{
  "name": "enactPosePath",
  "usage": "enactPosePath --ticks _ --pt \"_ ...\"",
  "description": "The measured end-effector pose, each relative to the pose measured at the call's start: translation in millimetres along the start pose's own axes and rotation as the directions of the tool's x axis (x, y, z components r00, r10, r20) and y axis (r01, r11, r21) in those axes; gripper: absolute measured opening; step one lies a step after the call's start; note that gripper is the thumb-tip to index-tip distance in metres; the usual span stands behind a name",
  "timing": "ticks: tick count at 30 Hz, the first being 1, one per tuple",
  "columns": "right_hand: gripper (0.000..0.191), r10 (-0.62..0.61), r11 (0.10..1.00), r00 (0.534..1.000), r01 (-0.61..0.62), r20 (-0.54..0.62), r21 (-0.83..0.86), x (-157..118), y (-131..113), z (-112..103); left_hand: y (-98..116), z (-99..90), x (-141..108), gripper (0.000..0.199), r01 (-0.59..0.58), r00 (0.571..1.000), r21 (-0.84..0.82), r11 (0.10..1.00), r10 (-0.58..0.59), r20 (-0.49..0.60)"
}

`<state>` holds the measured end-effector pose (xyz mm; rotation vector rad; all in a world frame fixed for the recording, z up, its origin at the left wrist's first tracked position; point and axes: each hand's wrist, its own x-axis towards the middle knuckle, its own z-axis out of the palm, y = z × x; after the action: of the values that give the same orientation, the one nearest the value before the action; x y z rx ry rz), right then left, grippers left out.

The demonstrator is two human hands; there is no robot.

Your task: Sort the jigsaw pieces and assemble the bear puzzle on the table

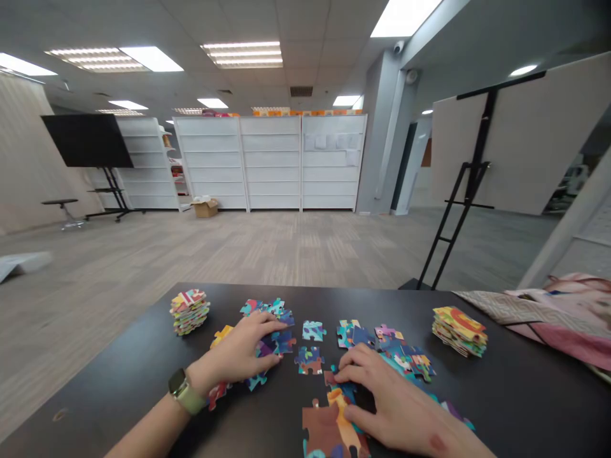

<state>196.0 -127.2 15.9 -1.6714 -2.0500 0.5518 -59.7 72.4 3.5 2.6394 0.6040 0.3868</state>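
My left hand (251, 346) lies over a group of loose puzzle pieces (281, 341) on the dark table, fingers apart, a watch on its wrist. My right hand (370, 388) rests with bent, spread fingers on joined brown and orange pieces (327, 425) near the front edge. Between the hands sit two single pieces, a light teal one (314, 331) and a blue-brown one (310, 360). More blue and teal pieces (396, 350) lie beyond my right hand. What is under both palms is hidden.
A stack of pieces (189, 312) stands at the table's back left, another stack (459, 331) at the right. Patterned pink cloth (558, 312) lies on the right side. Beyond the dark table (119, 375) are an easel (470, 172), white shelves (270, 164) and a screen (87, 140).
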Motion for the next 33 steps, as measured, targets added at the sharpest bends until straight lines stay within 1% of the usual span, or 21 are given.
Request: enactPosePath --ticks 2,4,5,8,9,11,13,15,17,18,19,20,21,23,24,26,28,29,30,31,33 --pt "0.034 0.002 1.0 1.0 -0.002 0.004 -0.002 0 1 0 -7 -11.8 -3 0.046 0.033 0.999 -0.017 0.999 -0.033 -0.001" --pt "0.033 0.003 1.0 1.0 -0.003 0.01 -0.004 -1 2 0 -12 -21.7 -7 0.039 0.069 0.997 -0.016 0.997 -0.069 0.045" --pt "0.032 0.005 1.0 1.0 -0.005 0.013 -0.004 -1 2 0 -13 -24.6 -9 0.041 0.088 0.993 -0.007 0.996 -0.087 0.085" --pt "0.032 0.006 1.0 1.0 -0.006 0.015 0.002 0 2 -1 -14 -26.2 -14 0.067 0.141 0.969 0.022 0.99 -0.143 0.201" --pt "0.032 0.004 1.0 1.0 -0.004 0.014 0.004 0 1 -1 -13 -25.9 -15 0.073 0.155 0.962 0.021 0.988 -0.156 0.225" --pt "0.032 0.002 1.0 1.0 -0.002 0.01 0.007 0 0 -2 -12 -27.6 -18 0.077 0.191 0.949 -0.005 0.982 -0.183 0.257" --pt "0.032 0.003 1.0 1.0 -0.003 0.008 0.005 -1 -1 -2 -13 -34.7 -20 0.078 0.227 0.938 -0.055 0.972 -0.203 0.281" --pt "0.032 0.0 1.0 1.0 -0.001 0.013 0.008 -1 -2 -3 -15 -46.5 -20 0.067 0.231 0.949 -0.102 0.968 -0.202 0.241" --pt "0.029 -0.002 1.0 1.0 0.002 -0.006 0.016 -1 -1 -4 -21 -58.7 -18 0.044 0.233 0.97 -0.095 0.968 -0.224 0.091" --pt "0.027 -0.003 1.0 0.999 0.004 -0.038 0.016 -1 0 -6 -25 -63.3 -16 0.036 0.254 0.967 -0.066 0.965 -0.255 -0.006" --pt "0.024 0.003 1.0 0.996 -0.002 -0.085 0.012 0 3 -9 -29 -66.3 -15 0.033 0.288 0.953 -0.031 0.957 -0.289 -0.089" --pt "0.022 0.018 1.0 0.989 -0.018 -0.144 0.004 0 6 -13 -33 -67.5 -14 0.032 0.324 0.937 0.002 0.946 -0.321 -0.142" --pt "0.024 0.038 0.999 0.978 -0.039 -0.205 -0.005 0 10 -18 -37 -66.7 -13 0.031 0.353 0.925 0.03 0.935 -0.344 -0.162" --pt "0.034 0.085 0.996 0.939 -0.094 -0.333 -0.011 0 22 -30 -44 -60.8 -15 0.027 0.376 0.922 0.062 0.925 -0.367 -0.12" --pt "0.037 0.109 0.992 0.911 -0.122 -0.399 -0.008 -2 28 -37 -46 -56.5 -16 0.026 0.378 0.924 0.069 0.923 -0.373 -0.08" --pt "0.04 0.143 0.986 0.836 -0.165 -0.53 0.005 -5 40 -50 -48 -48.3 -20 0.034 0.381 0.924 0.079 0.921 -0.381 -0.01" --pt "0.039 0.165 0.98 0.764 -0.2 -0.624 0.015 -8 49 -58 -48 -43.5 -21 0.041 0.376 0.924 0.077 0.923 -0.38 0.036" --pt "0.039 0.17 0.978 0.746 -0.21 -0.644 0.014 -9 52 -60 -48 -43.1 -21 0.038 0.374 0.925 0.073 0.925 -0.377 0.047" --pt "0.039 0.169 0.977 0.743 -0.213 -0.648 0.011 -10 54 -61 -49 -43.7 -20 0.032 0.372 0.925 0.071 0.925 -0.376 0.048" --pt "0.039 0.166 0.977 0.75 -0.212 -0.64 0.005 -10 54 -60 -50 -45.1 -19 0.028 0.375 0.925 0.071 0.924 -0.378 0.037" --pt "0.038 0.159 0.979 0.787 -0.203 -0.596 -0.007 -8 50 -55 -54 -48.5 -16 0.031 0.395 0.918 0.078 0.915 -0.395 -0.016"
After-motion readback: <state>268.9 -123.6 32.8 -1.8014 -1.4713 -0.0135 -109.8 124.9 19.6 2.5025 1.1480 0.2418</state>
